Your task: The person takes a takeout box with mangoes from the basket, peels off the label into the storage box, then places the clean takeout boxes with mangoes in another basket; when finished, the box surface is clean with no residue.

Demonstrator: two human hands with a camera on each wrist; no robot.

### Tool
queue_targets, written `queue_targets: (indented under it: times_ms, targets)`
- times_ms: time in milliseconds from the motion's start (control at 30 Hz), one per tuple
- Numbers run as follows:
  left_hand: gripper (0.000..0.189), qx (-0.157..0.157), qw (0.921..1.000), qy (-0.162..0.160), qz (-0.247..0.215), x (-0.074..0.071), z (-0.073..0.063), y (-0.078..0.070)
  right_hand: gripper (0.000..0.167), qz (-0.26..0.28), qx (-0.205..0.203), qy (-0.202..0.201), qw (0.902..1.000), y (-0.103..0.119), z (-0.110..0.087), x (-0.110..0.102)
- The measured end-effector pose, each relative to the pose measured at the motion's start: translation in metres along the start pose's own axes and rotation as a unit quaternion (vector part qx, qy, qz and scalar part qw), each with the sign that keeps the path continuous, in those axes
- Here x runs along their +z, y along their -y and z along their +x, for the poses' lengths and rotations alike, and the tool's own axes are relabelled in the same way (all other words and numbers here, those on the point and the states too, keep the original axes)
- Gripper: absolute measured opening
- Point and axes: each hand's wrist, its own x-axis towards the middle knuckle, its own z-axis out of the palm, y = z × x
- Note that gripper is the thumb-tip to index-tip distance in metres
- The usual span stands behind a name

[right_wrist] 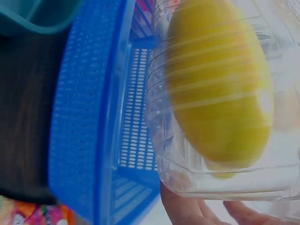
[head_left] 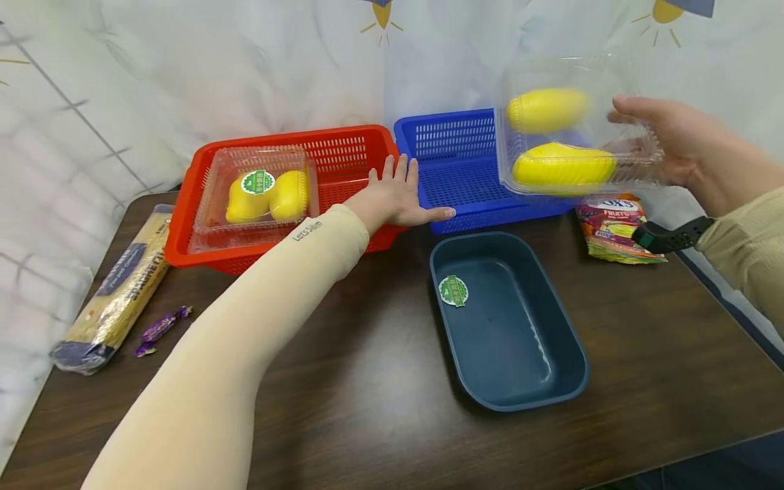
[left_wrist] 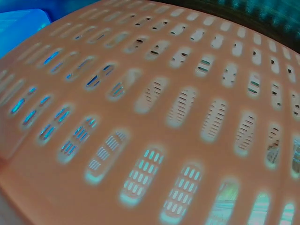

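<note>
My right hand (head_left: 680,139) grips the right end of a clear plastic box (head_left: 511,180), holding it tilted above the blue basket (head_left: 471,173). Two yellow mango-like fruits (head_left: 563,165) lie inside; the right wrist view shows one fruit (right_wrist: 220,84) close up, with fingertips under the box's edge. With fingers spread, my left hand (head_left: 398,197) is over the right end of the red basket (head_left: 343,136); whether it touches the rim is unclear. Another clear box (head_left: 211,224), holding two similar fruits and bearing a green sticker, sits in the red basket. Perforated basket wall (left_wrist: 187,61) fills the left wrist view.
A dark blue tub (head_left: 508,340) with a green round sticker (head_left: 453,291) stands in front of the blue basket. Beside it lies a colourful fruit-sweets bag (head_left: 615,228). At the left are a long pasta-like packet (head_left: 122,286) and a purple-wrapped candy (head_left: 162,330). A white curtain hangs behind.
</note>
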Motion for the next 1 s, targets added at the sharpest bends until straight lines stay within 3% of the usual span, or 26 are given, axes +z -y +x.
queue_targets:
  times_ms: [100,267,400,600,800,1000]
  targets:
    - [0.121,-0.008,1.0,0.004,0.002,0.0,0.0,0.0,0.058,-0.02,0.004,0.002,0.9998,0.011,0.019,0.016]
    - [0.122,-0.002,1.0,0.0,-0.002,-0.001,0.001,-0.005,0.08,-0.127,-0.002,-0.017,0.9917,0.024,0.044,0.039]
    - [0.122,0.008,1.0,-0.002,-0.005,0.0,0.002,-0.01,0.082,-0.18,0.019,-0.006,0.9835,0.03,0.06,0.051]
    - [0.122,0.011,0.9999,-0.003,-0.002,0.001,0.002,-0.017,0.063,-0.234,0.043,0.023,0.9709,0.033,0.076,0.062]
    - [0.123,0.008,0.9999,-0.008,-0.001,0.002,0.003,-0.021,0.088,-0.3,0.041,0.039,0.9521,0.025,0.084,0.078]
    - [0.122,0.001,1.0,-0.006,-0.005,0.004,0.003,-0.024,0.089,-0.298,0.051,0.06,0.9514,0.014,0.092,0.09]
